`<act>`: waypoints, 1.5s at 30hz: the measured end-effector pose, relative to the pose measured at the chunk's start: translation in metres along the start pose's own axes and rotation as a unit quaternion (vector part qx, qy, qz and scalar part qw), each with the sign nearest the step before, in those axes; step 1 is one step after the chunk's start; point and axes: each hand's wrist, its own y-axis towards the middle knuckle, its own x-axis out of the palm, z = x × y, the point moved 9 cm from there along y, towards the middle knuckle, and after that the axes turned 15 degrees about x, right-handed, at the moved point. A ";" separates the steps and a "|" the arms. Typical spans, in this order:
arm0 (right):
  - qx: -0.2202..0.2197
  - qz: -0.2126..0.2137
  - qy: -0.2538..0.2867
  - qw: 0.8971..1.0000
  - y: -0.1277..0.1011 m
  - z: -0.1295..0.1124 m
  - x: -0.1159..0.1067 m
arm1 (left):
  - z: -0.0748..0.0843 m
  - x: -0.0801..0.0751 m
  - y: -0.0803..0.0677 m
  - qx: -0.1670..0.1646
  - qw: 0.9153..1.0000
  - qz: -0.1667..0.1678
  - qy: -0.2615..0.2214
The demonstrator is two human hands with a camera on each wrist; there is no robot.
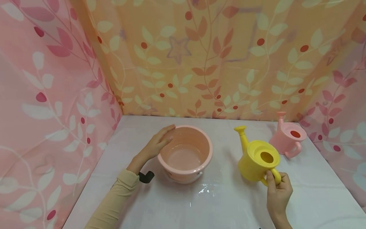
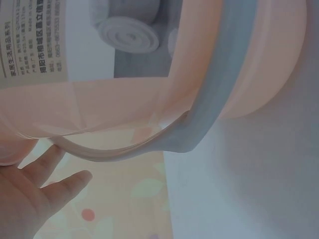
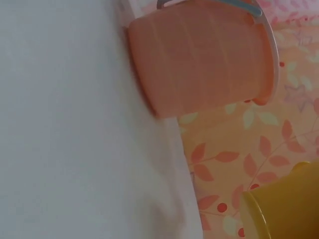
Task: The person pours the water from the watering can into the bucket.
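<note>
Head view: at centre, our outstretched left hand [image 1: 155, 144] touches the bucket [image 1: 186, 172], probably steadying it; lower right, our right hand [image 1: 279, 194] grips the yellow watering can [image 1: 253, 167] by its handle [image 1: 276, 175], leaving the spout [image 1: 244, 140] free.

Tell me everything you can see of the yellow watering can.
The yellow watering can is smooth and plastic-looking, with a spout ending in a flared head, a round opening in its top, and a loop handle. The right hand pinches the handle. Roughly upright, it hangs clear of the table, right of the bucket, its spout pointing away from the person.
</note>
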 end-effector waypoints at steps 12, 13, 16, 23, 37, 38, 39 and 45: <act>0.038 -0.068 0.086 0.993 -0.001 -0.014 0.014 | 0.000 0.000 0.000 0.000 1.000 0.000 0.002; 0.041 -0.071 0.092 0.992 -0.001 -0.015 0.015 | 0.000 0.000 0.000 0.000 1.000 0.000 0.002; 0.053 -0.078 0.099 0.991 -0.001 -0.017 0.018 | 0.001 0.000 0.000 0.000 1.000 0.000 0.003; 0.038 -0.110 0.121 0.986 -0.001 -0.025 0.025 | 0.002 -0.001 0.001 0.012 1.000 0.001 0.008; -0.003 -0.188 0.204 0.961 -0.007 -0.040 0.035 | 0.004 0.000 0.002 0.013 1.000 0.002 -0.002; -0.001 -0.188 0.199 0.962 -0.007 -0.041 0.035 | 0.004 0.000 0.002 0.013 1.000 0.002 -0.003; 0.001 -0.188 0.198 0.962 -0.007 -0.041 0.035 | 0.004 0.000 0.001 0.012 1.000 0.002 -0.003; 0.017 -0.180 0.162 0.970 -0.009 -0.042 0.036 | 0.002 0.000 0.001 0.002 1.000 -0.001 -0.005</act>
